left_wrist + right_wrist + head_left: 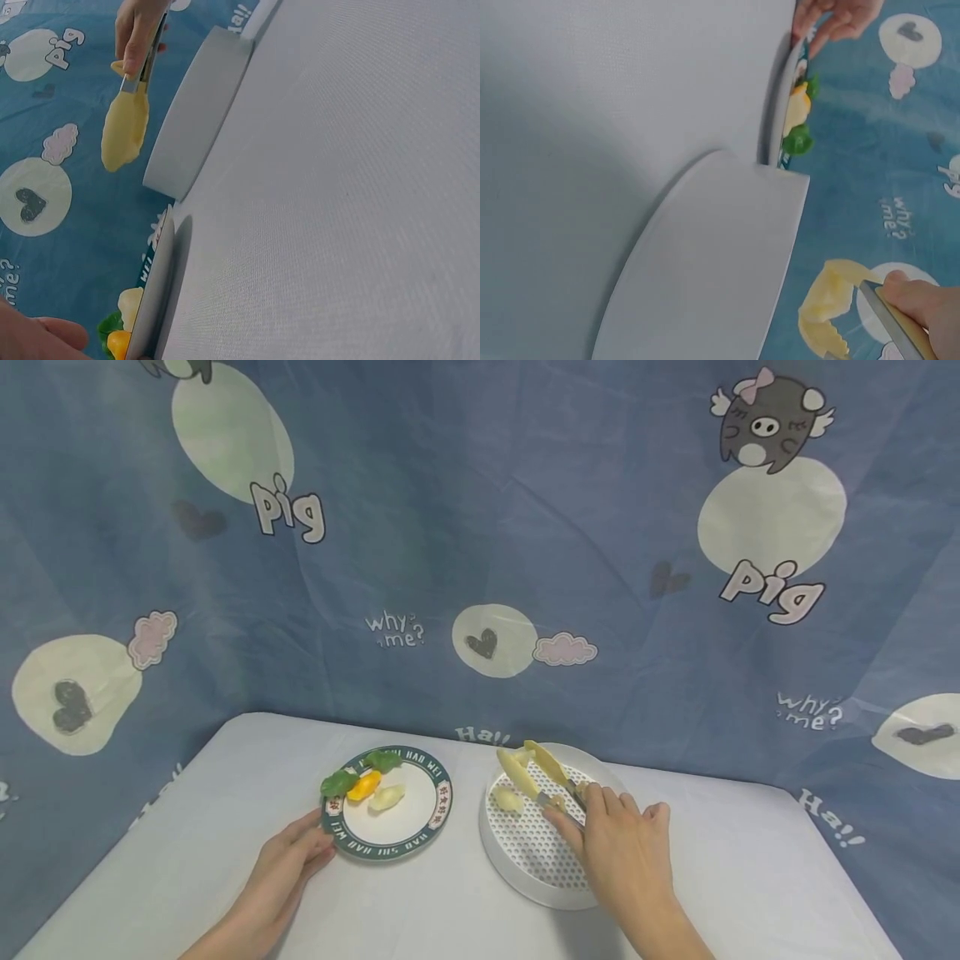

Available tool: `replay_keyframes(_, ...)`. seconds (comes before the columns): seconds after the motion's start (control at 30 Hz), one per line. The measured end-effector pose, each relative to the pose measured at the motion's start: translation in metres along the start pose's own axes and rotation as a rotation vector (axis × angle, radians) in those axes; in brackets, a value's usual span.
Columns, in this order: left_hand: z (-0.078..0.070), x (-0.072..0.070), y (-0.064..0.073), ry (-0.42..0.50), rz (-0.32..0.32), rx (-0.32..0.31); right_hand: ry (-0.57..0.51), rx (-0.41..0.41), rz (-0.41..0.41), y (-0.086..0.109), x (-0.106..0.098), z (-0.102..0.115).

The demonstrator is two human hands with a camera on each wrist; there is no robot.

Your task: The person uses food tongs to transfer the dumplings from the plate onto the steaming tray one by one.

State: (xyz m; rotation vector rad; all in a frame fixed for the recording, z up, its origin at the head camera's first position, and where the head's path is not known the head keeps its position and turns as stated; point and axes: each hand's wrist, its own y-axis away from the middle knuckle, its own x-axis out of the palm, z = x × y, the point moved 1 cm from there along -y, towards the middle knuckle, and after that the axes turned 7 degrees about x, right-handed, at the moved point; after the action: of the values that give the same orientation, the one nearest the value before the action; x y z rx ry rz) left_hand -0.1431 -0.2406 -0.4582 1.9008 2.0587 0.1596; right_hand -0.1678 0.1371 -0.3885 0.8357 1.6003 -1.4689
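At the left rim of a round plate with a green lettered border, my left hand pinches the edge. On the plate lie two green leafy-looking pieces, an orange-yellow piece and a pale cream piece. My right hand holds metal tongs with yellow tips over a white round tray with a perforated base. The tong tips are spread apart. A pale yellow piece sits in the tray; another pale piece shows partly between the tips.
A white-covered table carries the plate and, to its right, the tray, with a narrow gap between them. Behind the table hangs a blue cloth with pig prints. The tray's raised wall shows in the left wrist view.
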Motion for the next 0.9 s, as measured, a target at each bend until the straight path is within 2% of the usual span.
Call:
replay_keyframes(0.47, -0.0008, -0.0009, 0.0011, -0.024, 0.001, 0.003, -0.027, 0.040, 0.069, -0.0028, 0.0040, -0.0034)
replay_keyframes(0.73, 0.0003, -0.0016, -0.0001, 0.003, 0.000, -0.011, -0.043, 0.025, 0.039, -0.0030, 0.0043, -0.0017)
replay_keyframes(0.9, 0.0015, -0.0018, -0.0005, -0.001, -0.004, -0.001, -0.034, 0.024, 0.078, -0.0021, 0.0025, 0.0053)
